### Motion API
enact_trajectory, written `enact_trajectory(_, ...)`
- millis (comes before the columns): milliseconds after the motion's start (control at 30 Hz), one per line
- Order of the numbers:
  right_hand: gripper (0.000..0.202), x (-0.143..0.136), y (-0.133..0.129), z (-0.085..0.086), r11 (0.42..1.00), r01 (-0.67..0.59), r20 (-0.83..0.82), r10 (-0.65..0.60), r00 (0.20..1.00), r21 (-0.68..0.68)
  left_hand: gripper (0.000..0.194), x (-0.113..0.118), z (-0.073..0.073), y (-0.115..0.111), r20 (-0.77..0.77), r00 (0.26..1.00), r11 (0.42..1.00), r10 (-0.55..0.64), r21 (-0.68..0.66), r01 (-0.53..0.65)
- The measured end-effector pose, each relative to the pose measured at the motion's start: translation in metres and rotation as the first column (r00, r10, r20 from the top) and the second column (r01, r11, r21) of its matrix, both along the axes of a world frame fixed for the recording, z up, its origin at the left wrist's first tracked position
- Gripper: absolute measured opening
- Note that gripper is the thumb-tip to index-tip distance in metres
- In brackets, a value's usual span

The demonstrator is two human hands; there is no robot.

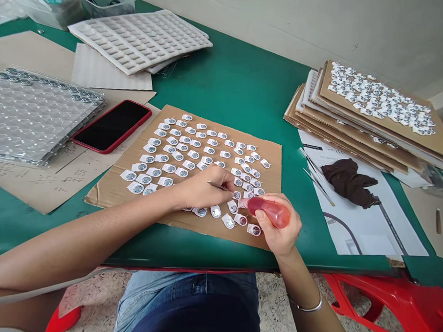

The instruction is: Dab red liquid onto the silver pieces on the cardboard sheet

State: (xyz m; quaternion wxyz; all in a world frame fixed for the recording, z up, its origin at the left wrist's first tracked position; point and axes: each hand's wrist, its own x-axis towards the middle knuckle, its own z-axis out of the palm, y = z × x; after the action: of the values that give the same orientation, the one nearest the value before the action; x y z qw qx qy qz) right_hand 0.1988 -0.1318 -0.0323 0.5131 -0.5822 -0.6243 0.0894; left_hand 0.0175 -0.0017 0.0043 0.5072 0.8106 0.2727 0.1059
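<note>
My left hand (pixel 207 187) is closed on slim metal tweezers (pixel 218 186), whose tip is down among the small round silver parts with white tabs (pixel 229 221). In my right hand (pixel 285 229) is a red squeeze bottle (pixel 270 212), tilted so its nozzle points left, close to the tweezers' tip. Whether the nozzle touches a part I cannot tell. Many such parts lie in loose rows on a flat cardboard sheet (pixel 273 156) under both hands. My left forearm and hand hide some of the lower rows.
A red-cased phone (pixel 112 125) and a clear blister tray (pixel 28 115) lie at left. White foam trays (pixel 138 40) are at the back. On the right are stacked part-covered cardboard sheets (pixel 323 90), more tweezers (pixel 317 176) and a dark cloth (pixel 349 180) on printed paper.
</note>
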Motion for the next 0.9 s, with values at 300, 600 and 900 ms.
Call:
enact_trajectory(300, 0.021, 0.010, 0.002, -0.006, 0.977, 0.213, -0.550, -0.177, 0.816, 0.002, 0.011, -0.001, 0.001, -0.001, 0.002, 0.999, 0.998, 0.034, 0.061, -0.034)
enact_trajectory(600, 0.036, 0.026, 0.014, 0.021, 0.987, 0.133, -0.808, -0.153, 0.569, -0.092, 0.009, -0.010, 0.037, -0.009, -0.007, 0.998, 0.991, 0.054, 0.123, -0.053)
enact_trajectory(900, 0.033, 0.003, 0.036, 0.031, 0.995, 0.103, -0.779, -0.068, 0.624, -0.004, 0.015, -0.021, 0.013, -0.032, -0.043, 0.998, 0.997, 0.039, 0.070, -0.036)
